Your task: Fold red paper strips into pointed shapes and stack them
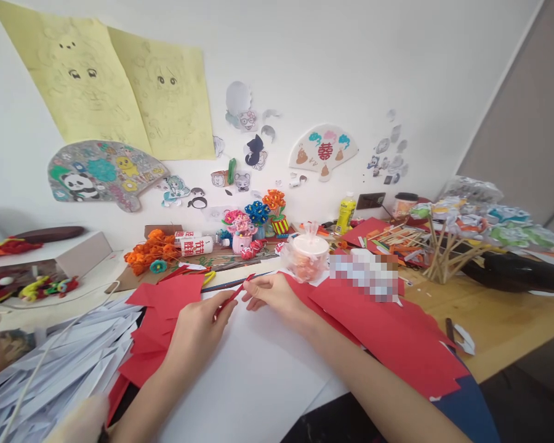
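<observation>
Red strip (236, 294), cluttered table (489, 344), white wall (305, 61)

open path over white paper (253, 366) at six o'clock from right hand (274, 296), bagged tub (307, 247) blocking two, craft flowers (257, 213) at twelve

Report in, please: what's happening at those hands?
Left hand: pinching slim red paper-like strip. Right hand: at strip's far end. Flat white paper sheet below; red paper sheets crowd both sides.

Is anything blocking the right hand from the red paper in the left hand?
Nothing visible: the right hand is right at the far end of the red paper, which the left hand holds.
</observation>
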Action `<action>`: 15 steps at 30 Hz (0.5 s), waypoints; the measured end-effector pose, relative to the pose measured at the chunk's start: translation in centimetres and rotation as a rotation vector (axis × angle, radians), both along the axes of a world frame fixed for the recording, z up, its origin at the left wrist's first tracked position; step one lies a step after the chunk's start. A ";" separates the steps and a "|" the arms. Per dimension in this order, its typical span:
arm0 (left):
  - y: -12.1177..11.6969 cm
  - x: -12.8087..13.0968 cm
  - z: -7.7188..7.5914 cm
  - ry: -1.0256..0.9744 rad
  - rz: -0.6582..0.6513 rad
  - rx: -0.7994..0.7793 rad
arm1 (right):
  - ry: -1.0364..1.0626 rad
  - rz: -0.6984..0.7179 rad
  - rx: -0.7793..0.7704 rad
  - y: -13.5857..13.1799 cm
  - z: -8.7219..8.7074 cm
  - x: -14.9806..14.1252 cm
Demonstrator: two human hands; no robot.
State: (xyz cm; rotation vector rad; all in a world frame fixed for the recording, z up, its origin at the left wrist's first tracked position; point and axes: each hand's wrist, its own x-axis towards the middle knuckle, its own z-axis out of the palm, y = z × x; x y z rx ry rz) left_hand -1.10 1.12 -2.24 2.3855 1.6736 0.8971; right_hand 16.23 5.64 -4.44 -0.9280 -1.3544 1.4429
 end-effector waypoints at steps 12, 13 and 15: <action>0.0 0.1 1.1 -0.170 -0.050 -0.167 | 0.024 0.168 0.071 -0.9 1.1 0.3; -0.1 0.1 1.2 -0.177 -0.053 -0.182 | 0.013 0.165 0.070 -0.9 1.1 0.3; -0.1 0.1 1.2 -0.190 -0.066 -0.211 | 0.013 0.158 0.066 -1.0 1.2 0.3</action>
